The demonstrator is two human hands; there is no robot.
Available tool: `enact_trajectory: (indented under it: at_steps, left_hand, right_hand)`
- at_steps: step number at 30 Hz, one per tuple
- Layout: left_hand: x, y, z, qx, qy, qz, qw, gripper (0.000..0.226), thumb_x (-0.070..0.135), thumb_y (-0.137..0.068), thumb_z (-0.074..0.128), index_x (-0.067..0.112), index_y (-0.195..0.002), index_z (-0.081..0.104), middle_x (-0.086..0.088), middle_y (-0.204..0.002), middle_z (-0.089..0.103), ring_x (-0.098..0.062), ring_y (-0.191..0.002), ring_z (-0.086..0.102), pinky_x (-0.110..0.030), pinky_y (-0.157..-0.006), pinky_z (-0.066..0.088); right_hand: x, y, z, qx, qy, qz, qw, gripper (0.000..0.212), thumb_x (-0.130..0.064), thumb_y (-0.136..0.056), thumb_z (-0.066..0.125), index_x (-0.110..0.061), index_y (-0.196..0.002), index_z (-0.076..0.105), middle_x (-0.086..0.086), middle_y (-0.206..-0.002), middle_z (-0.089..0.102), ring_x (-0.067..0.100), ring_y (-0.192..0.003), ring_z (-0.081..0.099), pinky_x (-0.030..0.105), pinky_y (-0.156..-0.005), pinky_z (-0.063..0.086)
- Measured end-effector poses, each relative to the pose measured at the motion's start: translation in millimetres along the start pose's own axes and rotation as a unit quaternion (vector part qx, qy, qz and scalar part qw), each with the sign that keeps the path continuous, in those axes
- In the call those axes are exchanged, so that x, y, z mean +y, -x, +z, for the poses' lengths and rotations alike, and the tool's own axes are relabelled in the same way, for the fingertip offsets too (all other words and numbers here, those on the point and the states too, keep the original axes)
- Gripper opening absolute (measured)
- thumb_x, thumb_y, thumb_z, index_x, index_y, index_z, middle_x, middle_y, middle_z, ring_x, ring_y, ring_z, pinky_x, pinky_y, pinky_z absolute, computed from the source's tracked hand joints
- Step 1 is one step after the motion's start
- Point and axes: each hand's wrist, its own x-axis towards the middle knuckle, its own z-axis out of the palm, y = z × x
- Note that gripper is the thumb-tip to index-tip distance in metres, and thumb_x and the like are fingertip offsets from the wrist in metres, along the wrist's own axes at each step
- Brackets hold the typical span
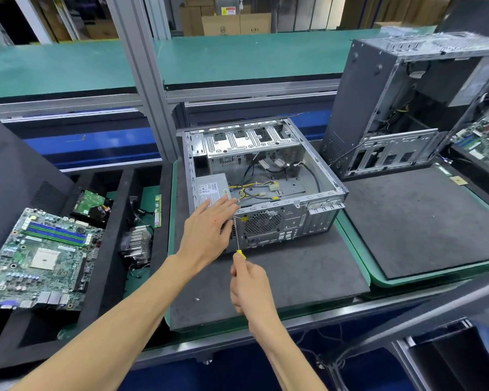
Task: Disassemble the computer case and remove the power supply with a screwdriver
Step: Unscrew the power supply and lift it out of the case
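While curled round the yellow-tipped handle of the screwdriver (238, 240), right hand (249, 286) grips it firmly, thin steel shaft running up to the top left corner of the rear panel, tip at a screw there. Left hand (209, 225) laid flat with straight fingers, holding nothing, pressing on the near end of the power supply (211, 189) and the upper rear edge of the computer case (266, 176). Power supply: a grey sheet-metal box with a printed label, seated in the near left corner of the case, yellow and black wires trailing from it to a pale plug on the case floor. Case lying on its side, lid off, bare perforated steel, round fan grille at the back. Under it a dark, matte foam mat (294, 272) with a green border. To the left, a green motherboard (40, 258) and a finned metal heatsink (137, 242) in black foam trays. To the right, a second case (401, 108) standing upright, open.
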Motion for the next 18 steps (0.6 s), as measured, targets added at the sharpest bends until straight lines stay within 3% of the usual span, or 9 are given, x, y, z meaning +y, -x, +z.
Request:
enact_trajectory:
  at_steps: [4,7,9,11,12,16,18]
  left_hand:
    - [-2.8,0.7,-1.6,-0.007,-0.008,0.017,1.0,0.043,0.01,-0.096,0.057,0.018,-0.138,0.059,0.006,-0.145,0.053,-0.011,-0.14,0.044,-0.041,-0.119,0.032]
    - [-3.2,0.7,-2.3,0.0,-0.008,0.02,1.0,0.043,0.013,-0.097,0.057,0.019,-0.139,0.058,0.007,-0.146,0.053,-0.01,-0.14,0.043,-0.042,-0.117,0.034]
    - [-2.5,0.8,-1.7,0.006,-0.007,0.019,1.0,0.042,0.013,-0.096,0.058,0.02,-0.138,0.059,0.007,-0.145,0.054,-0.009,-0.139,0.044,-0.042,-0.117,0.036]
    - [-2.3,0.8,-0.5,0.009,-0.008,0.017,1.0,0.043,0.014,-0.096,0.058,0.02,-0.138,0.059,0.007,-0.144,0.054,-0.009,-0.139,0.044,-0.041,-0.117,0.035]
    - [-2.6,1.0,0.2,0.012,-0.008,0.016,1.0,0.042,0.014,-0.096,0.058,0.02,-0.138,0.059,0.007,-0.144,0.054,-0.009,-0.139,0.044,-0.04,-0.117,0.035]
    - [-3.5,1.7,3.2,0.029,-0.009,0.022,0.999,0.042,0.011,-0.094,0.06,0.019,-0.135,0.062,0.007,-0.141,0.057,-0.01,-0.136,0.048,-0.041,-0.115,0.038]
    - [-4.1,1.7,3.9,0.032,-0.008,0.023,0.999,0.041,0.011,-0.093,0.061,0.019,-0.134,0.063,0.006,-0.14,0.058,-0.011,-0.135,0.049,-0.041,-0.114,0.039]
  right_hand:
    - [-5.7,-1.1,-17.0,-0.097,-0.224,0.088,0.966,0.036,-0.032,-0.108,0.037,-0.007,-0.089,0.054,-0.003,-0.049,0.03,0.009,-0.035,0.023,0.018,-0.033,0.017]
    - [-1.7,3.5,-25.2,-0.188,-0.441,0.146,0.865,0.028,-0.025,-0.103,0.047,-0.003,-0.09,0.058,-0.001,-0.058,0.034,0.008,-0.04,0.03,0.019,-0.031,0.023]
    - [2.4,7.3,-26.6,-0.252,-0.527,0.157,0.797,0.022,-0.021,-0.1,0.054,-0.001,-0.095,0.062,-0.001,-0.058,0.033,0.007,-0.038,0.028,0.018,-0.03,0.019]
    - [1.7,9.6,-24.1,-0.267,-0.551,0.152,0.776,0.019,-0.019,-0.098,0.058,-0.001,-0.096,0.064,-0.002,-0.053,0.03,0.006,-0.035,0.023,0.018,-0.031,0.013]
    - [0.8,9.6,-21.8,-0.252,-0.534,0.147,0.793,0.019,-0.02,-0.097,0.059,-0.002,-0.095,0.064,-0.003,-0.052,0.029,0.005,-0.034,0.022,0.018,-0.032,0.011]
    - [-3.6,7.4,-17.6,-0.129,-0.286,0.082,0.946,0.026,-0.028,-0.105,0.05,-0.005,-0.103,0.061,-0.004,-0.051,0.026,0.006,-0.035,0.018,0.019,-0.031,0.014]
    - [-4.4,4.8,-17.1,-0.099,-0.188,0.061,0.975,0.032,-0.032,-0.107,0.045,-0.003,-0.111,0.06,-0.003,-0.052,0.027,0.007,-0.037,0.018,0.02,-0.033,0.015]
